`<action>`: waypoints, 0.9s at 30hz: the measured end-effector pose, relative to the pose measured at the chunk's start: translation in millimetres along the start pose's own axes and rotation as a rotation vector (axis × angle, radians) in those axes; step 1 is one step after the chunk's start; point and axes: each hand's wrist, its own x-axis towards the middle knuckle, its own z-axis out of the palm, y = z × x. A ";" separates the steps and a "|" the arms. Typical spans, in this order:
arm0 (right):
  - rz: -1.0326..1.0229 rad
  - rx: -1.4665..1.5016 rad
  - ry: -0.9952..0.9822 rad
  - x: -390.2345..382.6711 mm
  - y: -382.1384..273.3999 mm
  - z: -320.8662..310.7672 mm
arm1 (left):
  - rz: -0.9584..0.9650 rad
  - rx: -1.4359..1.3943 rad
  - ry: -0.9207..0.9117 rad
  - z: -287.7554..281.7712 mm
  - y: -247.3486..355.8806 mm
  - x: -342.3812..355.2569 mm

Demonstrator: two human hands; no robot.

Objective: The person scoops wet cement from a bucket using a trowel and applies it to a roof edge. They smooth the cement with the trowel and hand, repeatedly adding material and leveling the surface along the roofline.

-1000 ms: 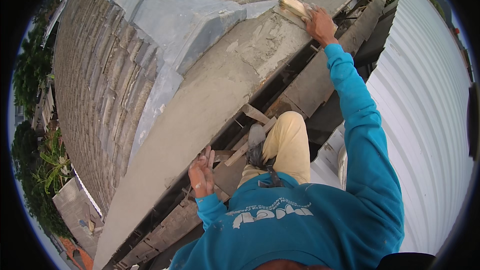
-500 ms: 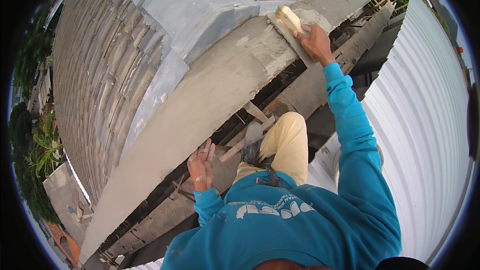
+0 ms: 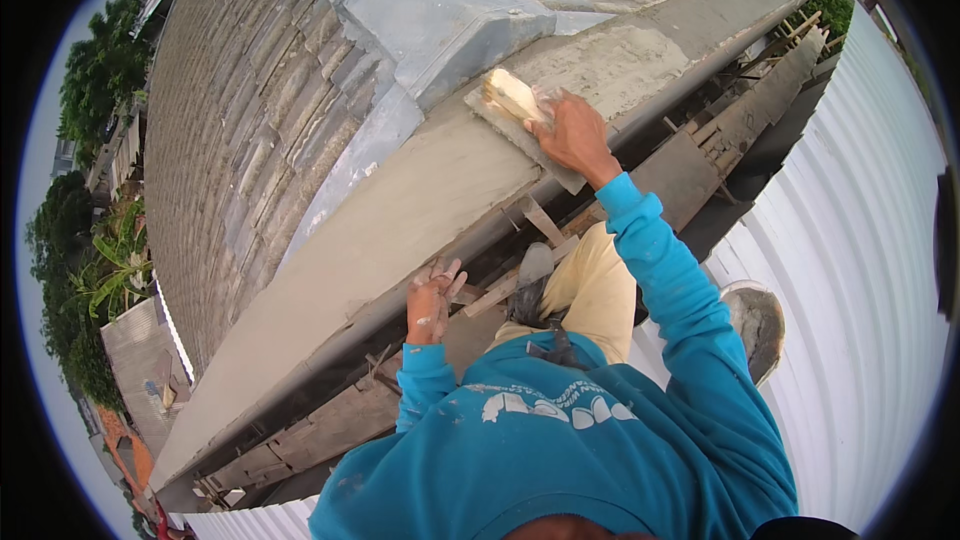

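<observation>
My right hand [image 3: 578, 140] is closed round the pale handle of a plastering float [image 3: 512, 95]. The float lies flat against the grey mortar face of a long ledge [image 3: 390, 215], its board spanning the ledge out to the outer edge. Behind it, up the ledge, the mortar looks rougher; toward the near left it is smoother. At the ledge's lower edge, my left hand [image 3: 432, 302] rests with fingers bent and somewhat apart, holding no tool. Mortar smears mark its fingers.
Roof tiles [image 3: 250, 130] and a grey-painted ridge [image 3: 440, 25] rise beyond the ledge. Boards and a dark gap run below it, with my foot [image 3: 532, 280] on them. A bucket [image 3: 740, 289] holding grey material stands on white corrugated sheeting [image 3: 850, 230] at the right.
My right hand has drawn the float down the ledge to the left, toward me. My left hand has shifted slightly at the lower edge, its fingers more bent. The bucket has come into fuller view.
</observation>
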 end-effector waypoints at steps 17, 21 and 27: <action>-0.145 -0.212 0.190 1.8 6.5 12.5 | 1.296 1.327 -0.147 199.9 199.1 145.6; -0.072 -0.283 0.261 22.0 46.3 -1.5 | 1.420 1.540 -0.125 222.0 199.1 200.4; 0.069 -0.407 0.343 55.6 122.8 -32.3 | 1.645 1.608 -0.088 239.7 205.1 240.5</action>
